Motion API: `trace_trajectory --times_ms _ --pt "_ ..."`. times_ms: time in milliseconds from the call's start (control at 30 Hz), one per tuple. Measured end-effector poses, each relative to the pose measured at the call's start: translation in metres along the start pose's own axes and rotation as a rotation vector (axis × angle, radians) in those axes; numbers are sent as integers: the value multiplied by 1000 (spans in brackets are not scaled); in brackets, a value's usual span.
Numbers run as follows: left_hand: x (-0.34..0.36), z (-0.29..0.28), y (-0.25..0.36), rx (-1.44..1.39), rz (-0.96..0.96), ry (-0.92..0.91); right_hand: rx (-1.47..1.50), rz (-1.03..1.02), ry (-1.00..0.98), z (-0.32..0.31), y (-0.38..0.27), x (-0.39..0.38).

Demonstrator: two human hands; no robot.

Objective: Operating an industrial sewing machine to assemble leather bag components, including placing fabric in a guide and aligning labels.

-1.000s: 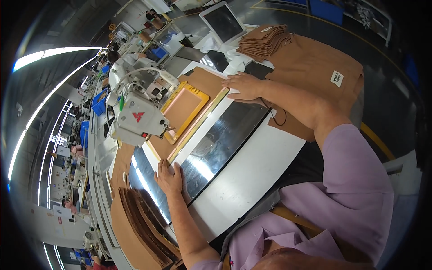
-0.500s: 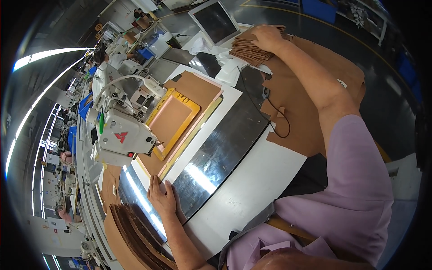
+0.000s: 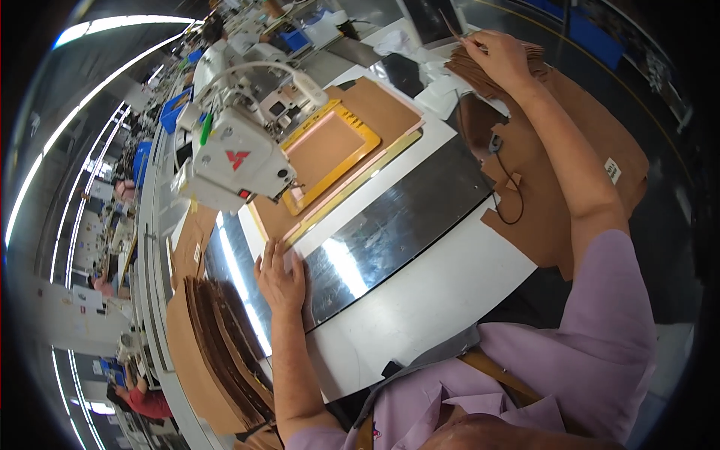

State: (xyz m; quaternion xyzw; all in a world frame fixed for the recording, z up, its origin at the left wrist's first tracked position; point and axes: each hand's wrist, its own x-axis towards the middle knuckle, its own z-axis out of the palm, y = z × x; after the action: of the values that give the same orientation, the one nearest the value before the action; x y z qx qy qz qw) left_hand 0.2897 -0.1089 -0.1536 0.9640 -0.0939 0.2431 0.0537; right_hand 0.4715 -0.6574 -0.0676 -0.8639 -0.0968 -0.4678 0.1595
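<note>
From where I stand, largest first: white sewing machine [image 3: 223, 174], head over the near-left part of the work. Large brown pieces [image 3: 592, 127] spread on the person's right. Polished metal plate [image 3: 397, 214] before the machine. Curved stack of brown panels [image 3: 206, 364] at lower left. One brown panel [image 3: 384, 107] lies beneath the yellow frame [image 3: 339, 177], beside the plate: positioned, I judge; no finished stitching can be made out. Folded brown stack [image 3: 480, 73] at far right, outside the frame. Which stacks are worked and which remain: cannot tell.

Hands. Left hand [image 3: 281, 279]: laid flat, fingers spread at the panel's near corner, grasping nothing. Right hand [image 3: 499, 56]: above the folded stack, thumb and fingers pinching a thin brown piece [image 3: 450, 25], seen nearly edge-on; not joined to the panel.

Markings: red angular emblem [image 3: 237, 159] on the machine; dark handwriting along the frame's far bar, too small to read reliably; white printed label [image 3: 613, 171] on the right-hand pieces, tilted, illegible from here.
</note>
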Motion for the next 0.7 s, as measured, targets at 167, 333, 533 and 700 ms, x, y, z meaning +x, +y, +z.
trace_trajectory --times_ms 167,333,533,700 --pt "19 -7 50 -302 71 -56 479 -463 -259 10 -154 -49" --pt "60 26 78 -960 -425 -149 985 -527 -719 40 -239 -105" --pt "70 38 60 -787 -324 -301 956 -296 -836 91 -252 -87" --pt "64 32 68 -693 -265 -159 731 -445 -743 112 -236 -82"
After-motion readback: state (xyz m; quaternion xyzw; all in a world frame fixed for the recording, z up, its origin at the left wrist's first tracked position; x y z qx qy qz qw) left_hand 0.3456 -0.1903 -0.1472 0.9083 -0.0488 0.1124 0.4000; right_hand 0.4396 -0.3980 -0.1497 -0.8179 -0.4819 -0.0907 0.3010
